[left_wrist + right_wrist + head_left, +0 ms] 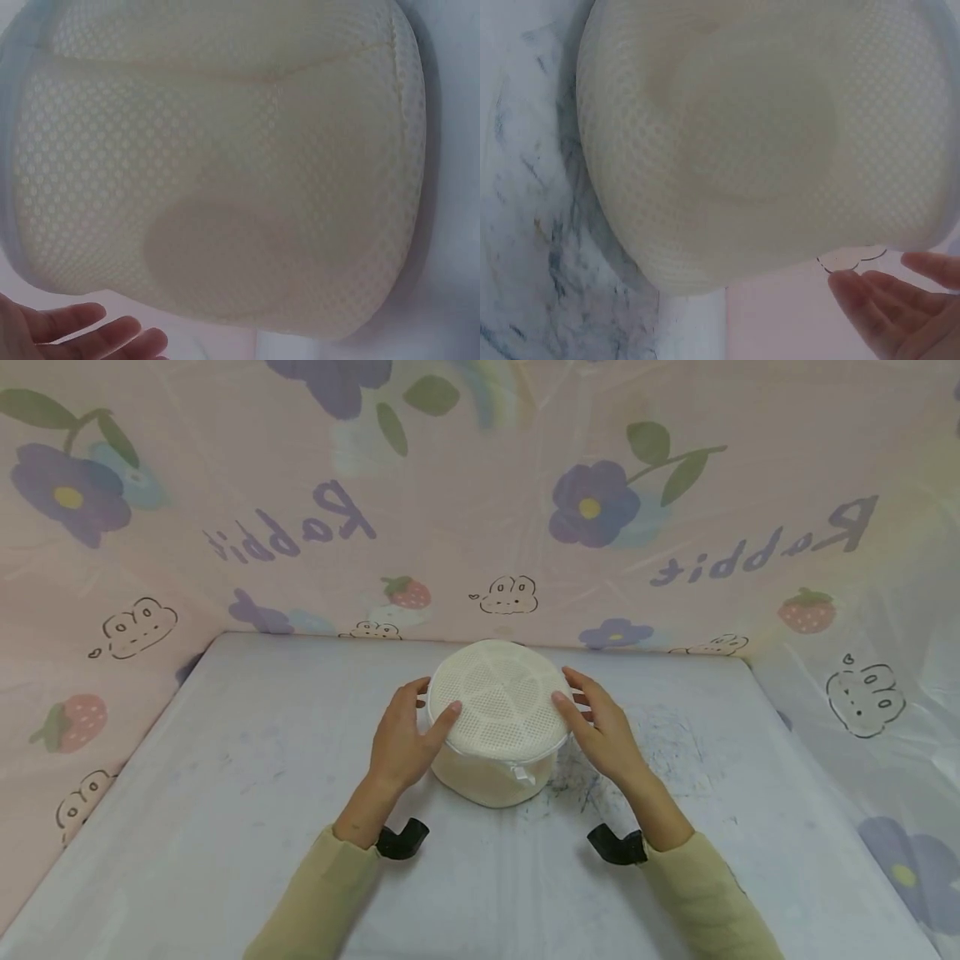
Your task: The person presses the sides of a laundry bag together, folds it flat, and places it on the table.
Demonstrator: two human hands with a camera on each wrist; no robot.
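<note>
A cream mesh laundry bag (498, 702), round and drum-shaped, stands upright on the white table (480, 893). Its top has a pale rim, and a small white tab hangs at the front. Through the mesh in the left wrist view, a rounded shape (217, 259) shows faintly; what it is cannot be told. My left hand (408, 739) is at the bag's left side, thumb over the top edge, fingers loosely extended. On the right side my right hand (603, 727) mirrors it. Both wrist views show relaxed fingers (112, 337) beside the bag, with a gap visible.
A pink cloth backdrop (465, 527) printed with flowers, rabbits and strawberries rises behind the table and along both sides. Dark scuff marks (600, 777) cover the tabletop right of the bag. A black curved piece (402, 839) sits at each wrist.
</note>
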